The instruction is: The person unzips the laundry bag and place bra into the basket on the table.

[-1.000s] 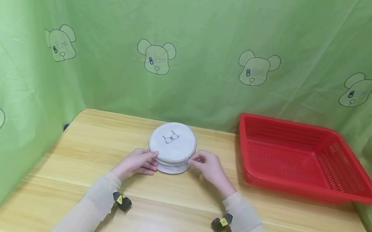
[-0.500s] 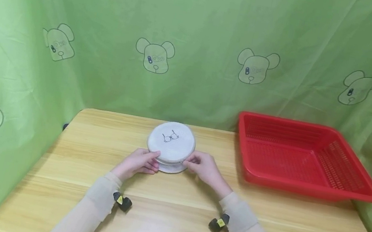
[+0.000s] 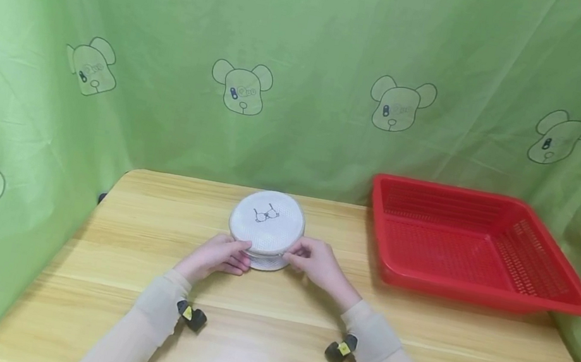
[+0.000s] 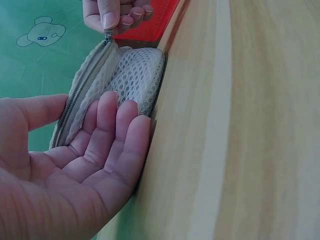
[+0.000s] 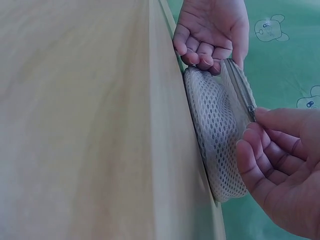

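Note:
A round white mesh laundry bag (image 3: 268,221) with a bra-like line drawing on its lid stands at the table's far edge. My left hand (image 3: 217,255) holds its near left rim, the thumb on the zipper edge and the fingers against the mesh side (image 4: 135,75). At the near right rim, my right hand (image 3: 316,263) pinches the zipper pull (image 5: 252,111) between thumb and forefinger. The zipper (image 4: 82,90) runs along the upper edge between both hands. The bag's far side is hidden in the head view.
To the right stands a red plastic basket (image 3: 473,293) with perforated walls. Green curtain (image 3: 327,33) with bear-head prints hangs behind and on both sides. The wooden table (image 3: 252,341) stretches toward me beneath both forearms.
My right hand has moved a little to the left along the rim with the zipper pull. The left hand has shifted slightly right on the rim.

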### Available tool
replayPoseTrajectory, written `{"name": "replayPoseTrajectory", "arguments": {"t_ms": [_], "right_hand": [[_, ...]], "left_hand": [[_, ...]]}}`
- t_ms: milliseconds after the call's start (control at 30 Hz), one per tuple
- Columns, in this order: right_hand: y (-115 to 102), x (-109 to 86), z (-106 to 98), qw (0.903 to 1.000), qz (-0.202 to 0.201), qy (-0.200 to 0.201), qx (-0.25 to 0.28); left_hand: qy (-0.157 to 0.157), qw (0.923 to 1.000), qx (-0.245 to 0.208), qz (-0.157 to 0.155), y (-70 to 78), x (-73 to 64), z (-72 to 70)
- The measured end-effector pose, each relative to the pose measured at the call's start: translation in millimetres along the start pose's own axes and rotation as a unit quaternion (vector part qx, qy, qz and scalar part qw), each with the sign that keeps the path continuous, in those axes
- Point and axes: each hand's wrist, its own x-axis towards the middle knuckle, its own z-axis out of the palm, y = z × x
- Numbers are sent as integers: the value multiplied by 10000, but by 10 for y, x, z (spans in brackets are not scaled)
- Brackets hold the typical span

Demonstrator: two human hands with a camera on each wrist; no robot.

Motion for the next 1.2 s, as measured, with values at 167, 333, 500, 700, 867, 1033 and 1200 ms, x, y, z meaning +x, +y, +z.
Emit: {"name": "replayPoseTrajectory", "arguments": {"t_ms": [167, 333, 500, 700, 867, 1033, 1200], "right_hand": [[15, 13, 5, 10000, 1, -33, -26], [15, 13, 7, 10000, 68, -45, -10], [1, -1, -5, 9999, 125, -63, 71], [1, -2, -23, 9998, 166, -33, 87], [34, 11, -36, 9997, 214, -65, 79], [65, 23, -63, 9999, 158, -20, 16], [73, 28, -93, 9999, 83, 46, -40]], "left_hand": [[15, 10000, -62, 21, -5, 5, -9], [-8, 10000, -86, 28, -18, 19, -18], [-24, 9999, -103, 73, -34, 27, -25], [-11, 9998, -153, 92, -32, 10, -23], [-13, 9998, -175, 95, -31, 6, -23], [19, 9997, -221, 53, -30, 11, -26], [10, 9998, -217, 53, -22, 5, -26]]}}
